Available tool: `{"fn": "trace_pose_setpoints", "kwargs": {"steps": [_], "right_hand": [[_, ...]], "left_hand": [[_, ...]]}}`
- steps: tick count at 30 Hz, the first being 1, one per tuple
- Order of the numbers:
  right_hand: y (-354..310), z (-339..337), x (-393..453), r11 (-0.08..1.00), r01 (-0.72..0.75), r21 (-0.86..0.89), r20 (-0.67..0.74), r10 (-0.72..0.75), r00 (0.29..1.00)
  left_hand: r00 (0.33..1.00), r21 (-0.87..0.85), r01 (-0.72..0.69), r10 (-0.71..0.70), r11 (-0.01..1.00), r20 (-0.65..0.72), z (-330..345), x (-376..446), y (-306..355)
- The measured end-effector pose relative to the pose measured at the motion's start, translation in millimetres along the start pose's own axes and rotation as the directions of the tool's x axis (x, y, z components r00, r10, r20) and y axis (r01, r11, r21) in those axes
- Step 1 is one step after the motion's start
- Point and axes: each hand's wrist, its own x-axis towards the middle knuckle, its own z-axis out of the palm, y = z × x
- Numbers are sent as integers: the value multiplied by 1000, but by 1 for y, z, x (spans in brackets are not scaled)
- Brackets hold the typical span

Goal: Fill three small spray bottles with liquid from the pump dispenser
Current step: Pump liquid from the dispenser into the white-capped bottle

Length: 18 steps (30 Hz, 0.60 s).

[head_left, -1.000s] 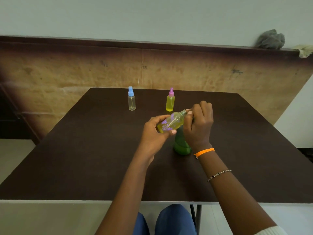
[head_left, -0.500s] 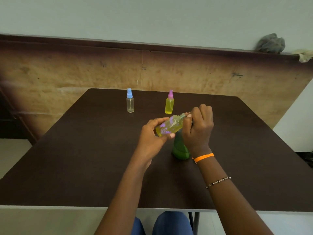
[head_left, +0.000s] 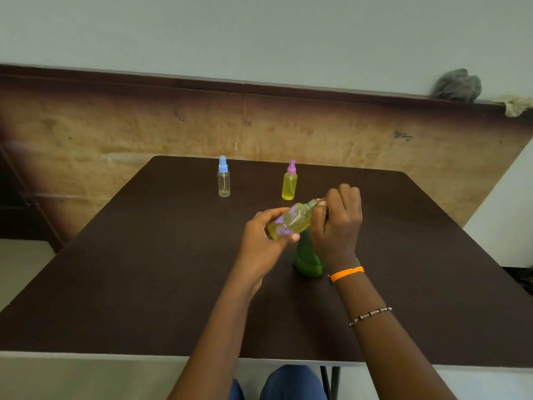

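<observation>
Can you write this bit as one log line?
left hand: holds tilted bottle | right hand: at its neck | blue-capped bottle: looks empty

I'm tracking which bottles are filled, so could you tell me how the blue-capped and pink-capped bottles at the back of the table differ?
The blue-capped bottle looks clear and empty; the pink-capped bottle is full of yellow liquid. The blue-capped one stands further left. Both stand upright, capped and untouched.

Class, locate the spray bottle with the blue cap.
In the head view, the blue-capped spray bottle stands upright at the table's far edge, left of the pink-capped yellow bottle.
</observation>
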Motion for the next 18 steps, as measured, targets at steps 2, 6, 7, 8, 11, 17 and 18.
{"fn": "trace_pose_setpoints", "kwargs": {"steps": [2,6,7,8,11,17,18], "right_hand": [[-1,-1,0,1000,-7,3,0,7,1000],[-2,-5,10,998,-51,45,42,49,998],[-2,-5,14,997,-62,53,53,59,997],[-2,-5,17,995,-74,62,60,70,996],[-2,-3,13,995,-69,70,38,66,997],[4,0,4,998,-6,66,24,4,1000],[3,-1,5,998,-14,64,34,12,999]], "left_hand": [[1000,0,2,-2,1000,4,-1,0,1],[1000,-9,-13,13,1000,12,-1,-1,9],[1000,-13,-19,19,1000,7,-1,-1,11],[1000,-16,-22,22,1000,1,-1,-1,11],[1000,-11,-18,18,1000,3,-1,-1,9],[1000,-2,-2,2,1000,9,-1,-3,2],[1000,-1,-4,4,1000,9,-2,-2,3]]}}
